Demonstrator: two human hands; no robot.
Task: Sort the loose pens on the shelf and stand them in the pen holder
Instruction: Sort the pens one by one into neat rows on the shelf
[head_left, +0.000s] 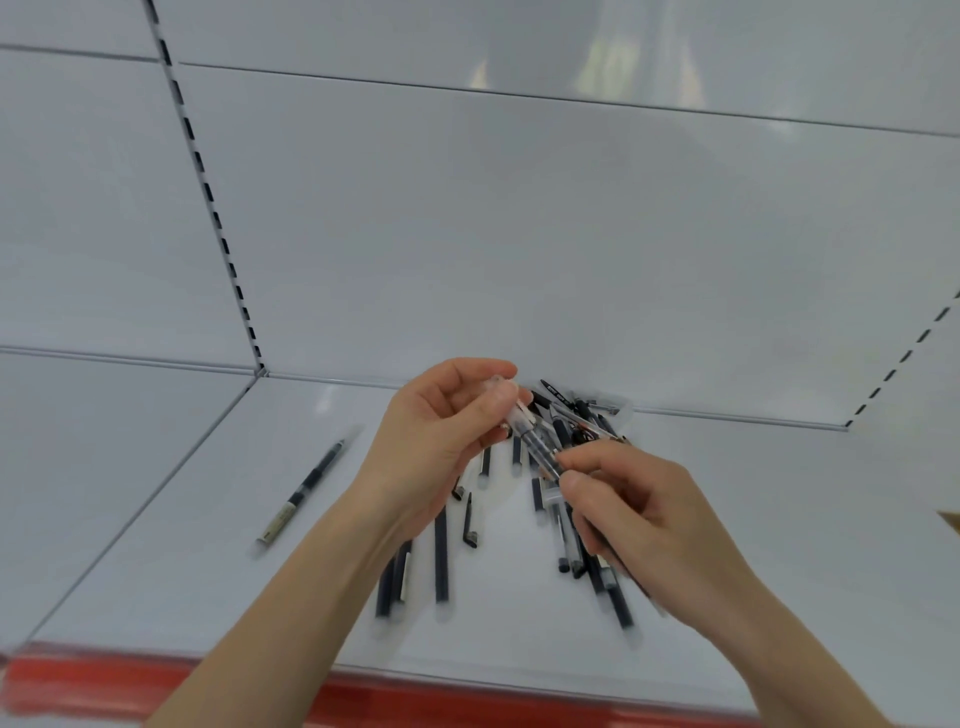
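A red strip (467, 696) runs along the front edge of the white shelf (182, 545), and two bare forearms reach over it from below. The right hand (644, 525) is the closer one. Its thumb and forefinger are pressed together on the lower end of a clear pen (537, 444), and its other fingers are curled under the palm. Several dark pens stick out beneath them and seem to be held in that curl, though blur makes this hard to settle. The left hand (431, 441) is a little farther and higher, palm turned to the right. Its fingertips and thumb pinch the upper, capped end of the same clear pen. This pen slants between the two hands, lifted off the shelf above the pile. Under and behind the hands the loose pens (441, 556) lie scattered flat on the shelf, mostly dark barrels with pale ends. They cross one another, and the heap reaches back to the rear wall. A lone pen (304, 493) lies on its side well apart to the left, pointing diagonally away. A brown corner (950, 522) pokes in at the right edge. Behind stands the white back panel (519, 234), with a slotted upright (208, 192) at its left
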